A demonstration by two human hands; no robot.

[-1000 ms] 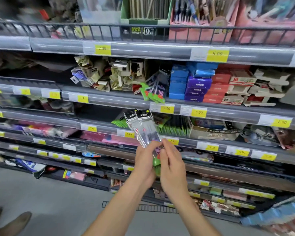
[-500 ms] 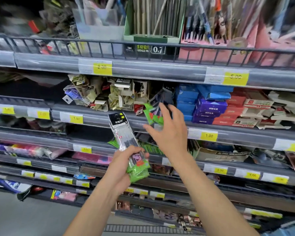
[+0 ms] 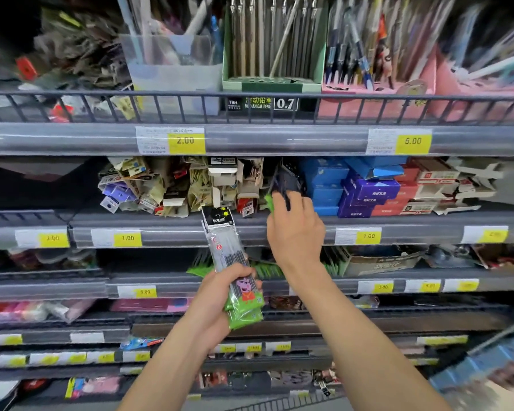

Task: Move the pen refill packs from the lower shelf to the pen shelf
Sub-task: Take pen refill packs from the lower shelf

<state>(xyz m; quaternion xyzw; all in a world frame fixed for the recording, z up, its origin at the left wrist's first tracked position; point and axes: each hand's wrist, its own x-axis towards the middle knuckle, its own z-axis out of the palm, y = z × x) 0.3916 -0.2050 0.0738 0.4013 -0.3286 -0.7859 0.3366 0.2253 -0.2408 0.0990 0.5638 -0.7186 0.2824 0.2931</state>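
My left hand (image 3: 220,295) grips a small bundle of pen refill packs (image 3: 226,247), clear sleeves with black tops and green cartoon bottoms, held upright in front of the shelves. My right hand (image 3: 294,229) reaches up to the second shelf (image 3: 250,232) and closes its fingers on another dark, green-edged refill pack (image 3: 285,185) that stands between the paper packets and the blue boxes. More green packs (image 3: 267,269) lie on the shelf below, behind my right wrist.
The top shelf behind a wire rail (image 3: 250,96) holds pen boxes: a clear tub (image 3: 172,72), a green mechanical pencil box (image 3: 272,54), pink boxes (image 3: 377,90). Blue, purple and red boxes (image 3: 365,191) stack right of my right hand. Paper packets (image 3: 172,188) crowd the left.
My two hands separated: the right left the bundle and rose to the second shelf, where it now holds a pack. The left stays shut on the bundle. The view moved closer and upward.
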